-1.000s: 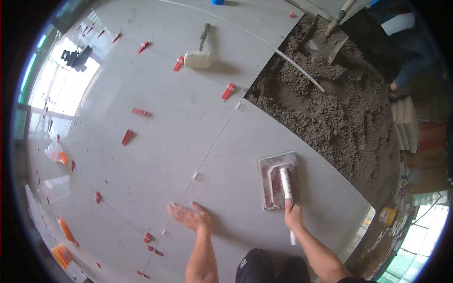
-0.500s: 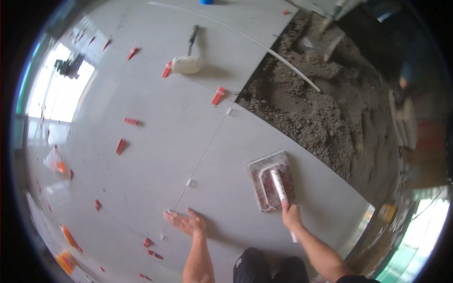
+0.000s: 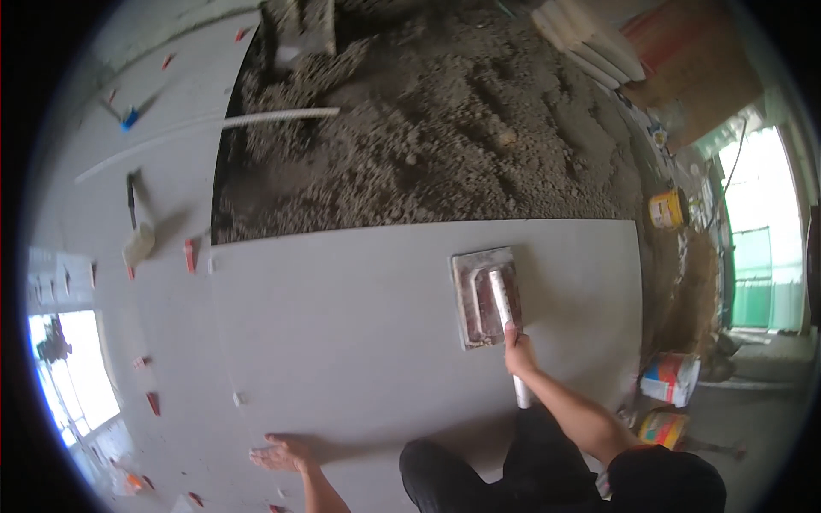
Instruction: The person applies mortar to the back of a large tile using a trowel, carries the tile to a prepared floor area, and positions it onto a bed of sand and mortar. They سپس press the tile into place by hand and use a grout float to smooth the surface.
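Grey tile [image 3: 359,325]: was seen lying flat, its near edge partly hidden by dark trousers [image 3: 445,474].
Flat tool [image 3: 484,299]: was held at the right half of the grey tile; whether its rectangular plate was rested there could not be told.
Right hand [image 3: 520,352]: was wrapped around the white handle [image 3: 501,299] of the flat tool, over the grey tile's right half.
Left hand [image 3: 282,453]: was unclenched, with nothing gripped and the fingers spread, at the near left of the grey tile; contact could not be told.
White clips [image 3: 239,398]: were spaced along the grey tile's left edge.
Mallet [image 3: 138,245]: was seen lying to the left of the grey tile.
Red wedges [image 3: 190,256]: were scattered left of the grey tile, one near its far left corner.
Dark sand [image 3: 479,128]: was spread beyond the grey tile's far edge.
Pale rod [image 3: 282,117]: was laid partly over the sand, beyond the grey tile's far left corner.
Yellow bucket [image 3: 665,209]: was placed just beside the grey tile's far right corner.
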The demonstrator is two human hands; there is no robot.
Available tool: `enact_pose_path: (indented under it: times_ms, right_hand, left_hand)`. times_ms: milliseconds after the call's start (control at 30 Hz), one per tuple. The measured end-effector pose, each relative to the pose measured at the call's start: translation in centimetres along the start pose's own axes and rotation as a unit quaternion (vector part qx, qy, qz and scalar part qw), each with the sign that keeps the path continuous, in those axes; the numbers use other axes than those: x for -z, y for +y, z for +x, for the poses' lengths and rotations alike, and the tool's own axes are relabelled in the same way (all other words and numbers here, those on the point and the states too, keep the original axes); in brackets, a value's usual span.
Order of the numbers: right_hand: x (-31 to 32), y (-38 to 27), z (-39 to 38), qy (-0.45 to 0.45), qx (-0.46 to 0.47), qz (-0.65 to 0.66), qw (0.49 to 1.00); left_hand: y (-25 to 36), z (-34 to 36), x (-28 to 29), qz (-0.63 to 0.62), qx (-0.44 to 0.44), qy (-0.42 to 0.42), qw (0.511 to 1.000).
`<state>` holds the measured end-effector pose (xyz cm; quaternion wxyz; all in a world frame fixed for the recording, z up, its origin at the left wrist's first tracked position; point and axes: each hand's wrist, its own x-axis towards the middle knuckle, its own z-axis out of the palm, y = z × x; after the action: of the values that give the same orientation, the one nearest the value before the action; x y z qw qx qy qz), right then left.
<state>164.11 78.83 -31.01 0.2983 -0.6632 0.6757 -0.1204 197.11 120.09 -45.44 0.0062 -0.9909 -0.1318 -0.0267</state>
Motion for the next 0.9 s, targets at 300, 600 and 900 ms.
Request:
enact_pose_path:
  times_ms: [300,600,900]
  right_hand:
    - [25.3,0.0,6.5,-0.035,-0.108,0.355,0.928]
    - [17.3,23.3,4.3,-0.025,-0.298,-0.029,0.954]
    - [20.2,28.8,0.3,-0.024,-0.327,-0.036,0.944]
  left_hand:
    - [3.2,1.2,-2.6,0.186,-0.090,-0.002,0.978]
    - [40.8,-36.1,7.3,-0.065,-0.482,-0.052,0.872]
    - [56.6,-60.6,10.7,-0.046,-0.571,-0.142,0.807]
